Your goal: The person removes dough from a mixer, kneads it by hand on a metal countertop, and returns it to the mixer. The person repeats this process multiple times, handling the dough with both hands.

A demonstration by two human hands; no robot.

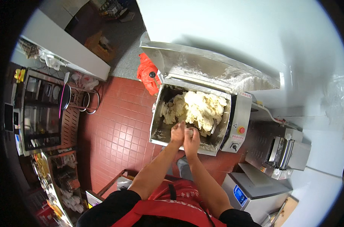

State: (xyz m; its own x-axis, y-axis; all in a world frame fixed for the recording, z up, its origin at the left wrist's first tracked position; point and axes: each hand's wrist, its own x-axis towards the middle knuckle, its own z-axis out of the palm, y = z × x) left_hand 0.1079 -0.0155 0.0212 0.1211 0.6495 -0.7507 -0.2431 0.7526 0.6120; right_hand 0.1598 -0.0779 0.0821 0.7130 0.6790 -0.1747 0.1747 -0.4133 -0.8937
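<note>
A large, ragged mass of pale yellow dough [204, 109] fills much of the steel tub [162, 136] of a dough mixer in front of me. Over the tub's near side, my left hand [178, 132] and my right hand [192, 140] are held close together, fingers curled. A small pale lump, seemingly dough [190, 131], shows in the curl of my right hand. Whether my left fingers also grip dough is hidden. Part of a metal mixing bar [214, 126] shows at the dough's right edge. The mixer's steel lid [194, 63] stands raised behind the tub.
The mixer's control panel [236, 133] has a red stop button [241, 130] and a rotary switch [234, 146]. A black-knobbed lever [152, 74] and red plastic bag [146, 71] are left. A roller machine [284, 153] and steel cabinet [254, 187] stand right, a glass-front cabinet [41, 113] far left.
</note>
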